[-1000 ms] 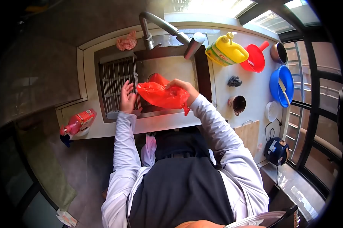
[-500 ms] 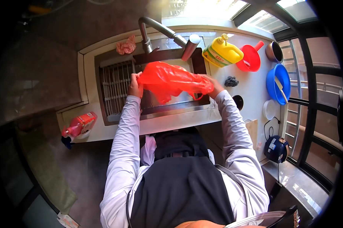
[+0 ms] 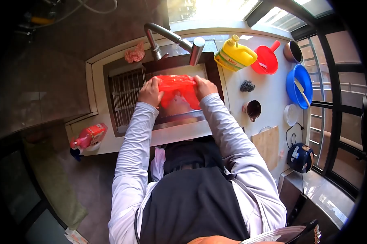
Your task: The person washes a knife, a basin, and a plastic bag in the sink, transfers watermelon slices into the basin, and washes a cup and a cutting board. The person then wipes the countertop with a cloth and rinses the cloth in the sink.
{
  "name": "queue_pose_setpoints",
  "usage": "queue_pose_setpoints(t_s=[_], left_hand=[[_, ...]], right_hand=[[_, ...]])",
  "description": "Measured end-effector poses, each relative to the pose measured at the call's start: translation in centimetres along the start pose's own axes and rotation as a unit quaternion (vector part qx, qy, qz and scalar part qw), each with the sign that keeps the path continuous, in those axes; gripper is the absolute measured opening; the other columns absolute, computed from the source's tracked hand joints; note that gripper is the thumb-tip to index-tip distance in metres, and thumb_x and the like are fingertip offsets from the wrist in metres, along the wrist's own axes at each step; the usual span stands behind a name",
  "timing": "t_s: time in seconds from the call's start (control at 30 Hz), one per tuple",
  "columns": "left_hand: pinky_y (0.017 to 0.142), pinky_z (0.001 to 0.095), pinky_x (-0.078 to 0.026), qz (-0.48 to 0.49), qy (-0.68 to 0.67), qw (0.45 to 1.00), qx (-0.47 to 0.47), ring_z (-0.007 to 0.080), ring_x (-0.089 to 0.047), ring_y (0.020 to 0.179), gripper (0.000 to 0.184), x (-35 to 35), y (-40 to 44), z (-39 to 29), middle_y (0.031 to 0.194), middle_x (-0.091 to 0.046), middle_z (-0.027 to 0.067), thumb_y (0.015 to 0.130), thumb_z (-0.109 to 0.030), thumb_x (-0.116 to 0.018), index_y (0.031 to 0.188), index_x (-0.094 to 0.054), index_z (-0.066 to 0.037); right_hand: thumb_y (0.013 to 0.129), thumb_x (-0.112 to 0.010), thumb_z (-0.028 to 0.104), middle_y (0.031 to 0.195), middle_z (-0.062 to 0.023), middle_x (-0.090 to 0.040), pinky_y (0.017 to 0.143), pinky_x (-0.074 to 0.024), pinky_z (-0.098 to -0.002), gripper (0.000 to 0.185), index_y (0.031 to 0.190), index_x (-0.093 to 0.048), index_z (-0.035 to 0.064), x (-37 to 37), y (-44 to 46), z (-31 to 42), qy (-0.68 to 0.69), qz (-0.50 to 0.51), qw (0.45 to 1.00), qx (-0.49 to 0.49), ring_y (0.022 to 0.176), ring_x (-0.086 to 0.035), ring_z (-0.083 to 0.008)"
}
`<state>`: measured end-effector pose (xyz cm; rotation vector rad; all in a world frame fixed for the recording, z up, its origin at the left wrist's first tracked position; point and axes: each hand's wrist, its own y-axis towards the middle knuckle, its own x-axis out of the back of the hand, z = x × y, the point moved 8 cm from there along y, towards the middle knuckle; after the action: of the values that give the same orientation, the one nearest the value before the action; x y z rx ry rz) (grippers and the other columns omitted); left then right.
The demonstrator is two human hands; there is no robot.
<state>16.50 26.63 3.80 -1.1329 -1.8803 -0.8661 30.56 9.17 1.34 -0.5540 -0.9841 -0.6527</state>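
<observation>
A thin red plastic bag (image 3: 177, 84) is stretched between my two hands above the sink (image 3: 183, 122). My left hand (image 3: 151, 92) grips its left end, fingers closed round the plastic. At the other end, my right hand (image 3: 204, 87) pinches the bag's upper right corner. The lower part of the bag hangs down, and the sink shows faintly through it. Behind the bag rises the grey faucet (image 3: 167, 31), its spout end above and to the right of the bag. A wire drying rack (image 3: 125, 93) sits in the sink's left side.
Right of the sink stand a yellow jug (image 3: 236, 55), a red dipper (image 3: 266, 60), a blue basin (image 3: 299, 87), a dark scouring pad (image 3: 247, 86), a mug (image 3: 252, 110) and a cutting board (image 3: 266, 146). A crumpled pink bag (image 3: 135, 53) lies behind the rack; a red bottle (image 3: 92, 135) is front left.
My right hand has moved left, closer to my left hand. The red bag, earlier spread wide, is now gathered into a shorter span and hangs lower between them.
</observation>
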Motion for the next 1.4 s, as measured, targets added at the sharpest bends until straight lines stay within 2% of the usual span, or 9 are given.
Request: queue_pose_setpoints(t_s=[0.13, 0.17, 0.3, 0.4, 0.57, 0.93, 1.07, 1.17, 1.4], left_hand=[[0.068, 0.0458, -0.054, 0.22, 0.108, 0.965, 0.088, 0.0354, -0.067, 0.076, 0.039, -4.2, -2.4, 5.9, 0.073, -0.066, 0.0112, 0.084, -0.018, -0.071, 0.116, -0.048, -0.012], [0.077, 0.0434, -0.054, 0.288, 0.045, 0.945, 0.145, 0.0323, -0.067, 0.087, 0.063, -6.3, -3.1, 8.1, 0.09, -0.068, 0.012, 0.081, -0.024, -0.075, 0.135, -0.044, -0.015], [0.099, 0.043, -0.044, 0.11, -0.066, 0.991, 0.033, 0.0336, -0.052, 0.117, 0.111, -6.3, -1.5, 5.0, 0.13, -0.052, 0.0156, 0.068, -0.039, -0.085, 0.154, -0.019, -0.016], [0.1, 0.0445, -0.044, 0.162, -0.013, 0.987, 0.007, 0.0369, -0.053, 0.116, 0.12, -9.4, -0.8, 1.8, 0.135, -0.048, 0.0164, 0.061, -0.042, -0.087, 0.155, -0.016, -0.019], [0.079, 0.0429, -0.047, 0.026, -0.053, 0.998, 0.009, 0.0292, -0.063, 0.092, 0.013, -8.8, -0.3, 1.4, 0.094, -0.066, 0.0068, 0.089, -0.017, -0.059, 0.102, -0.06, -0.015], [0.08, 0.0414, -0.048, -0.155, -0.185, 0.968, 0.072, 0.0364, -0.063, 0.086, 0.012, 2.0, 0.9, 2.3, 0.095, -0.065, 0.0155, 0.097, -0.015, -0.053, 0.102, -0.059, -0.006], [0.08, 0.0396, -0.049, -0.112, -0.188, 0.975, -0.026, 0.0349, -0.06, 0.093, 0.013, 3.4, 1.3, 0.1, 0.098, -0.059, 0.0132, 0.095, -0.018, -0.056, 0.101, -0.056, -0.007], [0.08, 0.0402, -0.05, 0.028, 0.063, 0.994, -0.086, 0.0323, -0.06, 0.094, 0.015, 1.6, 0.4, 0.1, 0.097, -0.056, 0.0108, 0.087, -0.016, -0.063, 0.1, -0.06, -0.009], [0.081, 0.0422, -0.054, 0.157, 0.06, 0.976, 0.14, 0.03, -0.061, 0.095, 0.027, -0.6, -1.2, 6.5, 0.096, -0.059, 0.0106, 0.077, -0.004, -0.064, 0.103, -0.067, -0.012]], right_hand=[[0.091, -0.049, 0.011, 0.099, -0.0156, -0.066, 0.075, -0.0539, -0.0471, 0.02, 0.109, -0.057, 0.0112, 2.6, 0.8, -1.8, 0.061, -0.103, 0.992, 0.048, 0.089, -0.065, -0.0393], [0.09, -0.049, 0.009, 0.1, -0.0171, -0.066, 0.076, -0.0536, -0.0462, 0.022, 0.11, -0.058, 0.0095, 2.6, 0.9, -1.8, 0.095, -0.097, 0.985, 0.107, 0.09, -0.064, -0.0401], [0.086, -0.05, 0.001, 0.1, -0.0212, -0.066, 0.081, -0.0525, -0.0417, 0.026, 0.111, -0.058, 0.0043, 2.2, -0.1, 0.5, 0.181, 0.005, 0.961, 0.211, 0.093, -0.064, -0.0408], [0.085, -0.049, -0.001, 0.1, -0.0226, -0.065, 0.082, -0.0519, -0.0383, 0.027, 0.11, -0.058, 0.0035, 3.3, -0.4, 0.4, 0.264, 0.033, 0.959, 0.1, 0.095, -0.064, -0.0399], [0.084, -0.049, -0.002, 0.102, -0.018, -0.068, 0.085, -0.0512, -0.0348, 0.034, 0.116, -0.058, 0.006, 4.2, 0.3, -2.3, 0.361, 0.015, 0.929, 0.081, 0.099, -0.066, -0.0337], [0.082, -0.062, 0.003, 0.104, -0.0144, -0.064, 0.084, -0.0524, -0.0383, 0.026, 0.106, -0.067, 0.0087, 7.4, -0.6, -2.7, 0.139, -0.092, 0.977, 0.134, 0.097, -0.064, -0.0351], [0.081, -0.06, 0.0, 0.101, -0.0167, -0.062, 0.082, -0.0513, -0.0391, 0.022, 0.103, -0.063, 0.0028, 7.3, -0.4, -2.0, 0.137, -0.099, 0.978, 0.124, 0.095, -0.062, -0.038], [0.083, -0.06, 0.003, 0.1, -0.0171, -0.061, 0.081, -0.0509, -0.0397, 0.02, 0.102, -0.061, 0.0026, 6.4, 0.0, -3.6, 0.087, -0.123, 0.981, 0.124, 0.095, -0.061, -0.0385], [0.084, -0.059, 0.008, 0.112, -0.0156, -0.059, 0.085, -0.0519, -0.0414, 0.02, 0.104, -0.06, 0.0091, 4.0, 0.8, -6.2, 0.049, -0.058, 0.995, 0.071, 0.101, -0.061, -0.0382]])
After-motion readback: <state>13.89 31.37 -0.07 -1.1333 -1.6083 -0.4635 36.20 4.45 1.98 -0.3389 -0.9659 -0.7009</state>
